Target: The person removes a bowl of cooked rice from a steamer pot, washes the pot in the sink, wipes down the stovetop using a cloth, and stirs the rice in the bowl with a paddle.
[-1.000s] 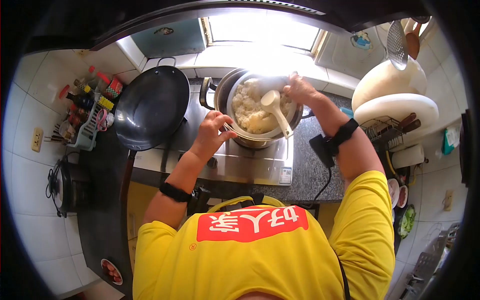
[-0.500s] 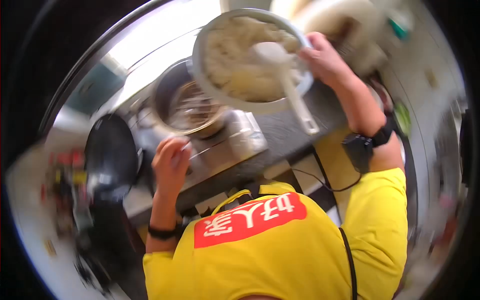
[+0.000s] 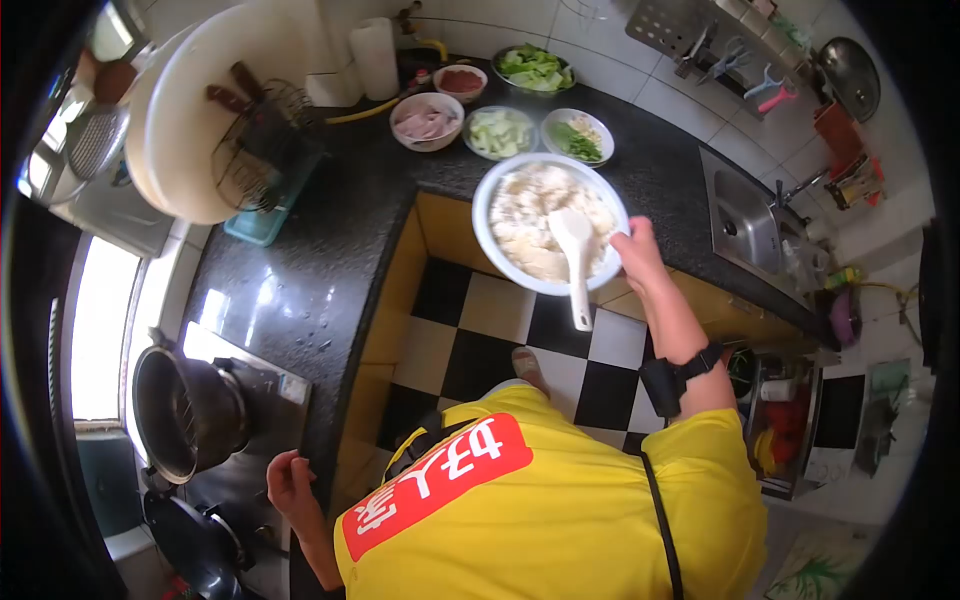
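We list one right hand (image 3: pixel 640 254), gripping the rim of a white bowl (image 3: pixel 487 222) at the bowl's 4 o'clock, with cooked rice (image 3: pixel 530 205) and a white paddle (image 3: pixel 575 240), handle toward 5 o'clock. We enter one left hand (image 3: pixel 290 485), loosely open, a dark pot (image 3: pixel 213 415) at its 10 o'clock. From the white bowl, on the bench (image 3: pixel 645 180), we record a bowl of pale meat (image 3: pixel 427 145) at 10 o'clock and a plate of chopped greens (image 3: pixel 551 132) at 1 o'clock.
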Demonstrator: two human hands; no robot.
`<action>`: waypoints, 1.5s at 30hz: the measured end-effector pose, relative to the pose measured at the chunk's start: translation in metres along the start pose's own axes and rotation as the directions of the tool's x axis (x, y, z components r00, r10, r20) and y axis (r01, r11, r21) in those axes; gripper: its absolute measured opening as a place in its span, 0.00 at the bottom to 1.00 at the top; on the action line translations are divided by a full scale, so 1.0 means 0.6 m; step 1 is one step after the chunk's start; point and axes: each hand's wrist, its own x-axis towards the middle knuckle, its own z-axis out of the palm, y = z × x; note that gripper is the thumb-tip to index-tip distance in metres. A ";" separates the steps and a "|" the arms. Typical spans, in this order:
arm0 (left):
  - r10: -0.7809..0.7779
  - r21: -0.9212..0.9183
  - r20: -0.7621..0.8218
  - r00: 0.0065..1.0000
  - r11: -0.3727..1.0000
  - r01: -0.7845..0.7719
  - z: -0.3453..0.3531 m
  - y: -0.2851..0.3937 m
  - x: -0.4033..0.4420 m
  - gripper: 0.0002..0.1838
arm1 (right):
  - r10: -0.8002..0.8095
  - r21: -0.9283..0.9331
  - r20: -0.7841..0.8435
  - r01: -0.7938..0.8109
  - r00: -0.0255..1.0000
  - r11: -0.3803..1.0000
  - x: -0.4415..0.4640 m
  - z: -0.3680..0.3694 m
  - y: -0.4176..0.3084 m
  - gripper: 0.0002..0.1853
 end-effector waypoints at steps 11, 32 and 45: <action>-0.086 -0.262 0.157 0.984 0.957 0.126 0.334 0.099 -0.003 0.08 | 0.118 0.004 -0.321 -0.123 0.940 0.992 0.320 -0.303 0.217 0.21; -0.181 -0.265 -0.439 0.880 0.962 0.066 0.161 0.106 -0.084 0.10 | 0.244 0.439 -0.317 -0.086 0.916 0.894 0.351 -0.261 0.228 0.24; -0.150 -0.238 -0.825 0.545 0.967 -0.094 -0.302 -0.080 0.129 0.25 | -0.162 0.066 0.883 0.226 0.441 0.972 -0.137 0.445 -0.129 0.16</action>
